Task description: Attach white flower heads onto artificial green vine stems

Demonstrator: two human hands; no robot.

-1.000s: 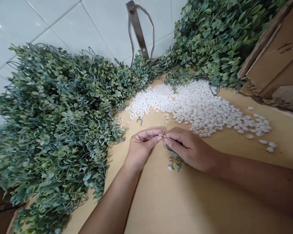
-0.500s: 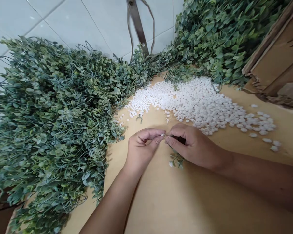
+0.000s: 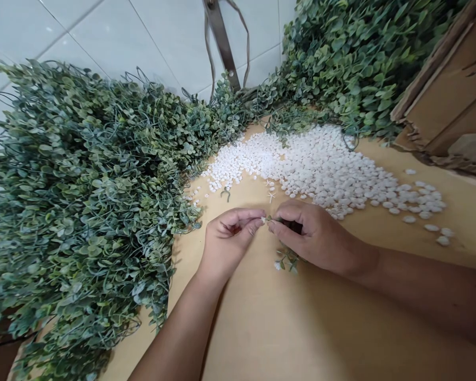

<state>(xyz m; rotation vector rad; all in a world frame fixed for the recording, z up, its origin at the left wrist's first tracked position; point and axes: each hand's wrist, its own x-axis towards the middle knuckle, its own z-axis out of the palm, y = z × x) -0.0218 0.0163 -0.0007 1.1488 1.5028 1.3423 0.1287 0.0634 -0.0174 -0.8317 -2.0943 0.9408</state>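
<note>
Between my two hands, in the middle of the head view, a tiny white flower piece (image 3: pixel 263 219) shows at the fingertips. My left hand (image 3: pixel 230 233) pinches it between thumb and forefinger. My right hand (image 3: pixel 307 227) is closed round a sprig of artificial greenery (image 3: pixel 289 259), whose leaves hang out below the palm with a small white bloom among them. The sprig's tip meets the white piece at my right thumb and forefinger. Most of its stem is hidden in the palm. Beyond the hands lies a spread pile of small white flower pieces (image 3: pixel 321 164).
Artificial greenery (image 3: pixel 103 174) is heaped high on the left, with another heap (image 3: pixel 353 58) at the back right. A cardboard box (image 3: pixel 448 90) stands at the right. A loose green stem bit (image 3: pixel 226 194) lies on the tan table surface (image 3: pixel 269 328). White tiles line the wall.
My left fingertips have drawn back slightly from the right ones, and more of the sprig's tip shows between them. The hands otherwise hold nearly the same place.
</note>
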